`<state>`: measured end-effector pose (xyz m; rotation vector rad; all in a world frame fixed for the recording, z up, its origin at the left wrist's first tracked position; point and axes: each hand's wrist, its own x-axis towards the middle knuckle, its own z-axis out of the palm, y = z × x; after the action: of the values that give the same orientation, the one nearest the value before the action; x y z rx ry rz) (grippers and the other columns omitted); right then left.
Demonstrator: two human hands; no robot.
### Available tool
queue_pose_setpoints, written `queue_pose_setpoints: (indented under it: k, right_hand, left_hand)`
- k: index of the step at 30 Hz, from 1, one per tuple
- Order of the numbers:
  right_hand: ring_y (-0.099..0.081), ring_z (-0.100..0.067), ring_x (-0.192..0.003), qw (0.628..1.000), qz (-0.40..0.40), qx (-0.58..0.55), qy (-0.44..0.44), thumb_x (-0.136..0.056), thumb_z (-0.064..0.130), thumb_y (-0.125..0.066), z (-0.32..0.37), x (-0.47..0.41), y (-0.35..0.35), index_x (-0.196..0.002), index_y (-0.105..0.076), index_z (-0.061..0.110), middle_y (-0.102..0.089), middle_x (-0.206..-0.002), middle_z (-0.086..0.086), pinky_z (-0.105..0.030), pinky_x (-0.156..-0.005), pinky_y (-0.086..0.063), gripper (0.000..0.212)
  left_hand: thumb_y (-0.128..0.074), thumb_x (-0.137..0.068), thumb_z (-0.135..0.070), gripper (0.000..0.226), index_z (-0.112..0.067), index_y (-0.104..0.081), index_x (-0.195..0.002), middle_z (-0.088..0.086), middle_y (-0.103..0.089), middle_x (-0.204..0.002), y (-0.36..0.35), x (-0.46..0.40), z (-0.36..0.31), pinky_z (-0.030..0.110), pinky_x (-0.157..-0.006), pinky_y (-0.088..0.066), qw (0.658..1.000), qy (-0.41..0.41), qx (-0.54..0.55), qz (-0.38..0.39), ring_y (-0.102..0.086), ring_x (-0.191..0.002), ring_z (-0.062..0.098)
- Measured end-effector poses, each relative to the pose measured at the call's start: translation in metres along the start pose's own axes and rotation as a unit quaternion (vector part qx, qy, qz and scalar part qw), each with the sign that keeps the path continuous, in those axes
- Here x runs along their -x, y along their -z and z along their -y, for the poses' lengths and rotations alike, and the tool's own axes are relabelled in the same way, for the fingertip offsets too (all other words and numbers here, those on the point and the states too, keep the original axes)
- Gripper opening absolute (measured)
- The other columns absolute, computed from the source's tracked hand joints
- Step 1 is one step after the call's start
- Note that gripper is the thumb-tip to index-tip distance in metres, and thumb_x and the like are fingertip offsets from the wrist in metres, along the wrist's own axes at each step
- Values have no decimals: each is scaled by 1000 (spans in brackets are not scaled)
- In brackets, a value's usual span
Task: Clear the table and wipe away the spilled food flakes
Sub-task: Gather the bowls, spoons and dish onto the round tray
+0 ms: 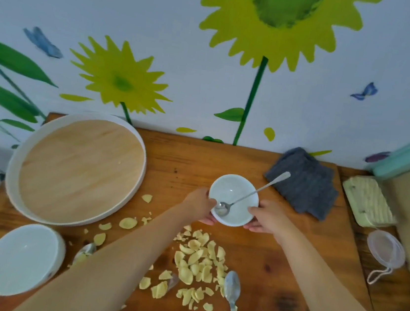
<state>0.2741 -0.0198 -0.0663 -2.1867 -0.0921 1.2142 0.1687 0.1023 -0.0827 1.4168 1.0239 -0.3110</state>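
At mid-bench we see the small white bowl (233, 200), a spoon (248, 196) leaning inside, left hand (200, 204) and right hand (266, 217) fingers curled round its sides. Nearer: spilled flakes (196, 262), another spoon (232, 295). Left: round tray (78, 168), larger bowl (22, 259). Far right: grey cloth (303, 183).

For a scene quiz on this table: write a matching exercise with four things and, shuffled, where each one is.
Things:
1. small white bowl
2. round wooden tray
3. grey cloth
4. food flakes

Places:
A. folded at the table's far edge, by the wall
B. scattered on the wood between the forearms
C. held between left hand and right hand, a spoon inside
D. far left of the table

Pairs: 1-C, 2-D, 3-A, 4-B
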Motion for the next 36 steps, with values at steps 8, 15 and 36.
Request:
queue_pose_setpoints:
  k: [8, 15, 36]
  right_hand:
    - [-62, -18, -65, 990, 58, 9, 130, -97, 13, -45, 107, 3, -105, -119, -51, -4, -63, -97, -19, -22, -58, -52, 28]
    - [-61, -17, -51, 975, 122, 37, 180, -92, 9, -47, 184, -15, -216, -112, -52, -5, -61, -88, -22, -32, -64, -55, 25]
    - [-53, -18, -74, 951, 147, 65, 264, -86, 12, -53, 211, -40, -268, -110, -57, 14, -55, -74, 1, -33, -67, -44, 24]
  left_hand:
    - [-37, -97, -9, 34, -3, -39, -130, 8, -55, -73, 146, 32, 4, 19, -38, -49, 990, -29, 49, -132, -58, -37, 7]
    - [-36, -97, -8, 34, -4, -44, -130, 14, -61, -85, 262, 37, 40, 19, -41, -53, 970, -31, 80, -227, -63, -46, 11]
    - [-41, -94, -17, 38, -20, -45, -131, 11, -61, -96, 319, -9, 60, 39, -80, -51, 947, 20, 186, -262, -60, -83, 27]
